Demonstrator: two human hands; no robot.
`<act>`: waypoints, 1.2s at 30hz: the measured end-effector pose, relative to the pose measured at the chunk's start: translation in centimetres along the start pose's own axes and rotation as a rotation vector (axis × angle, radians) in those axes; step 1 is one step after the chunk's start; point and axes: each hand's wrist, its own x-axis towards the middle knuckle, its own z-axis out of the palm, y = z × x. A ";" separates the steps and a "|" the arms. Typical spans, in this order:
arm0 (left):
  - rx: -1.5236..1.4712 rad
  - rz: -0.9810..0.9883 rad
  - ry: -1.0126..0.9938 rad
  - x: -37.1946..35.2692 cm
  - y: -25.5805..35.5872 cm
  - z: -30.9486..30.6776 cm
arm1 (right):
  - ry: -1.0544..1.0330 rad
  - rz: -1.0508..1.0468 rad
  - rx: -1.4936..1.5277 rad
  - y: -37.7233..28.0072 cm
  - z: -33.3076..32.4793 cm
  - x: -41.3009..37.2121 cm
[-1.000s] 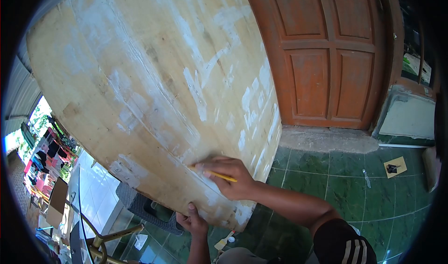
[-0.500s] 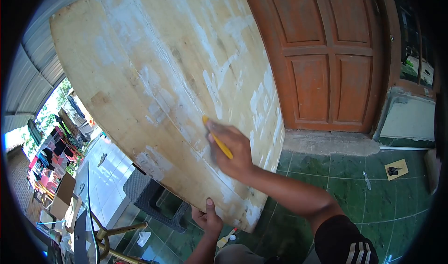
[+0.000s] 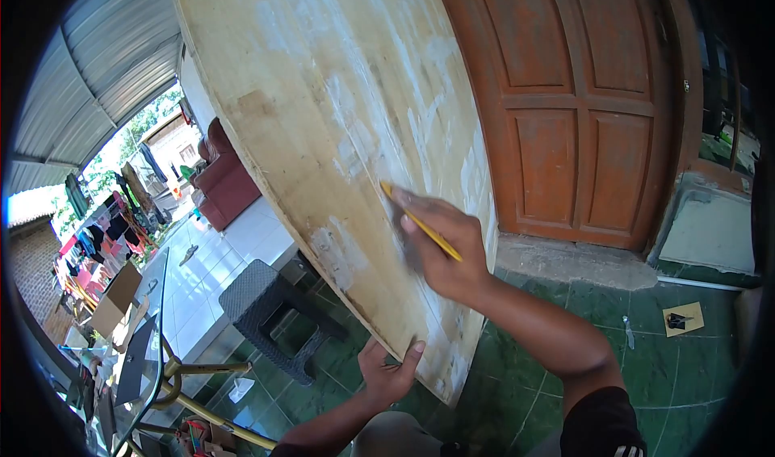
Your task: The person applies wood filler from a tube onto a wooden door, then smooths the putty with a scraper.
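A large wooden board [image 3: 299, 182] stands tilted in front of me, its pale surface streaked with white filler. My right hand [image 3: 448, 247] is closed around a slim yellow stick-like tool [image 3: 434, 237], held close against the board's middle. A blurred dark patch lies beside the fingers, and I cannot tell what kind of tool it is. Lower down, my left hand [image 3: 391, 370] grips the board's lower left edge, thumb on the near face and the other fingers mostly hidden behind.
A dark woven-pattern plastic stool [image 3: 270, 295] stands left of the board. Near it is a glass-topped table with gold legs [image 3: 194, 368]. Behind are a red sofa [image 3: 226, 184] and hanging clothes [image 3: 101, 235]. At right are a brown door [image 3: 577, 134] and a yellowish card [image 3: 684, 320] on green tiles.
The board appears turned and shifted right in view, uncovering more of the stool and the sofa. My right hand has moved right with the yellow tool; my left hand still grips the edge.
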 end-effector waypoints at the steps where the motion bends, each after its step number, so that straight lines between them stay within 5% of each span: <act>1: 0.050 0.035 -0.033 0.1 0.9 0.4 | -0.110 0.027 0.097 -2.2 -2.2 -2.1; 2: 0.037 0.079 -0.063 0.1 1.6 0.9 | -0.308 0.214 0.216 -4.6 -5.6 -3.5; 4: 0.008 0.173 -0.123 0.2 2.7 2.2 | -0.463 0.207 0.217 -6.4 -11.8 -5.4; 6: -0.053 0.240 -0.198 0.3 4.3 4.5 | -0.221 0.234 0.091 -7.3 -17.9 -7.2; 8: -0.104 0.360 -0.284 0.4 5.4 7.2 | 0.296 0.423 0.093 -8.1 -21.9 -8.5; 10: -0.179 0.322 -0.339 -0.2 6.4 11.0 | 0.298 0.483 -0.164 -7.6 -27.6 -7.6; 18: -0.218 0.402 -0.538 -0.7 13.9 24.7 | 0.469 0.750 -0.236 -10.2 -41.8 -9.2; 25: -0.075 0.611 -1.271 -2.9 11.4 32.2 | 0.304 0.830 -0.442 -11.0 -45.7 -11.2; 28: 0.120 0.444 -1.504 -5.0 4.9 30.5 | 0.344 0.918 -0.581 -8.6 -47.7 -12.4; 32: 0.279 -0.040 -1.521 -11.1 -8.8 23.4 | 0.414 0.860 -0.779 -4.3 -51.4 -11.5; 36: 0.494 -0.562 -1.109 -22.4 -19.4 11.4 | 0.493 0.757 -0.876 0.2 -55.4 -10.4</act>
